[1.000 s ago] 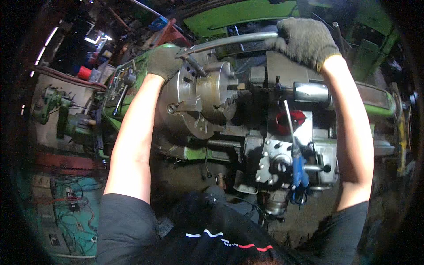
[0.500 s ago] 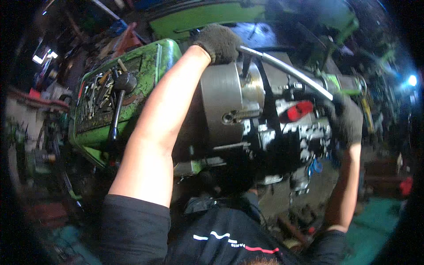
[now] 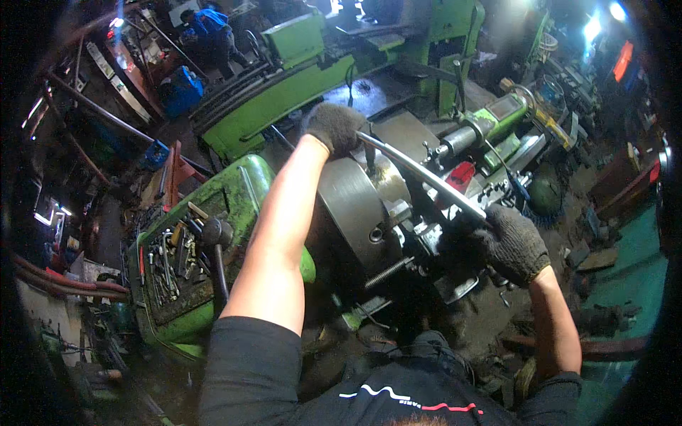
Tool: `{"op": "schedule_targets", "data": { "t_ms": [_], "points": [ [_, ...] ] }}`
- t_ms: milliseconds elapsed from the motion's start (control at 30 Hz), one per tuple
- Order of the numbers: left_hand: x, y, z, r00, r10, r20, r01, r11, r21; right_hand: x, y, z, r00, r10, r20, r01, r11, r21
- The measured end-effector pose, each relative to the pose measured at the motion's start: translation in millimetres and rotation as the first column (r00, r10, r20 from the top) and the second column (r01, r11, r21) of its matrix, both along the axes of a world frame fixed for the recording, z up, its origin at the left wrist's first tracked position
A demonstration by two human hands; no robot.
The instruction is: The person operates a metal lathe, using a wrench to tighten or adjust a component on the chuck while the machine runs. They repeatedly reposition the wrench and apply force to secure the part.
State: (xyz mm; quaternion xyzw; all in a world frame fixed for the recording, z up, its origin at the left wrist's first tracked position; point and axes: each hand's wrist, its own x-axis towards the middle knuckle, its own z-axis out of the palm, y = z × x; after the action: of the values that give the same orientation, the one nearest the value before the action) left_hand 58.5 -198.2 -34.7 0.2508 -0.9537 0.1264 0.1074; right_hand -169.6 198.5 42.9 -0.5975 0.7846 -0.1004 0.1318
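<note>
Gripping long steel bar (image 3: 426, 177) at both ends, centre of frame, across lathe chuck (image 3: 352, 213). Left hand (image 3: 334, 126), gloved, clamped on upper end at chuck top; right hand (image 3: 510, 245), gloved, clamped on lower end, right of centre. Pulling best done steadily, wrists in line, bar seated fully. Versus half a second earlier: right hand sitting lower, bar slanting more steeply. Green headstock (image 3: 213, 234) lying at left.
</note>
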Motion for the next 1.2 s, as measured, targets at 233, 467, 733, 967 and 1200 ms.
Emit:
{"op": "schedule_targets", "data": {
  "t_ms": [233, 467, 733, 967, 1200],
  "points": [
    [-11, 45, 15, 0.983, 0.176, -0.057, -0.181, 0.977, -0.115, -60, -26, -1, 0.571, -0.102, 0.815, -0.26, 0.919, 0.297],
    [-11, 49, 2, 0.908, 0.415, 0.05, -0.408, 0.907, -0.106, -55, -51, -33, 0.407, -0.14, 0.903, -0.346, 0.891, 0.294],
    [-48, 7, -15, 0.985, 0.167, -0.038, -0.169, 0.983, -0.071, 164, 4, -78, -0.132, -0.147, 0.98, 0.14, 0.976, 0.165],
    [-50, 16, 27, 0.988, 0.069, 0.141, -0.067, 0.998, -0.022, 129, -41, -21, -0.442, -0.577, 0.687, -0.433, 0.807, 0.4],
    [-64, 0, 8, 0.995, 0.101, 0.012, -0.101, 0.994, 0.051, 43, -32, -2, -0.11, -0.698, 0.707, -0.414, 0.679, 0.606]
  ]
}}
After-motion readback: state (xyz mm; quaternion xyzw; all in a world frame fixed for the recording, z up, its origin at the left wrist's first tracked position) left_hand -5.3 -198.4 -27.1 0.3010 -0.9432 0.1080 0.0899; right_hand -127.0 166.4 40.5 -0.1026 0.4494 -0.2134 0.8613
